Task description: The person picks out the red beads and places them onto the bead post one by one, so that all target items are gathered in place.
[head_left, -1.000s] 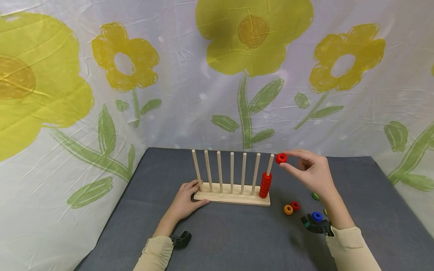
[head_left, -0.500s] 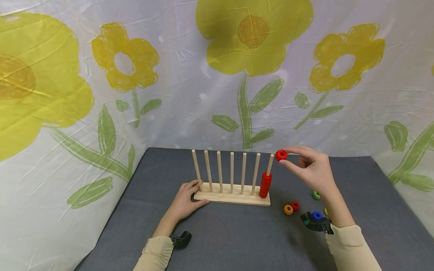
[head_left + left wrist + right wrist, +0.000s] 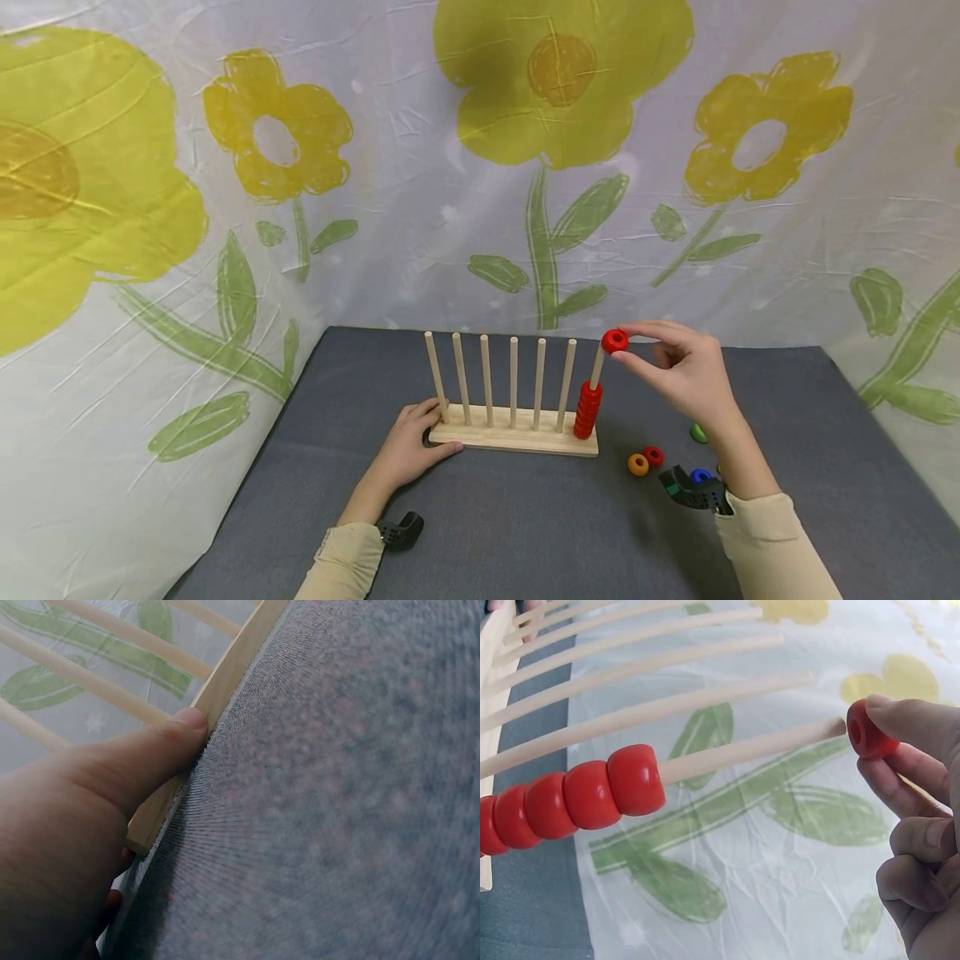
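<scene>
A wooden base with a row of upright pegs, the peg rack [image 3: 510,435], stands on the dark cloth. Its rightmost peg [image 3: 757,750] carries a stack of red beads [image 3: 587,410] on the lower part. Between thumb and fingers my right hand [image 3: 686,367] pinches a single red bead [image 3: 871,731], right at the tip of that peg, its hole facing the peg end in the right wrist view. My left hand [image 3: 408,442] grips the left end of the base, thumb [image 3: 176,739] along the front edge and the other fingers behind it.
Right of the rack lie an orange bead [image 3: 637,465] and a loose red bead [image 3: 653,456]. Farther right are a green bead [image 3: 698,433] and a blue bead [image 3: 701,476], partly covered by the right wrist camera [image 3: 690,490]. A flowered cloth [image 3: 420,250] hangs behind the table.
My right hand has risen slightly and moved left with the red bead, from beside the rightmost peg to its tip. The left hand and the rack stay in place.
</scene>
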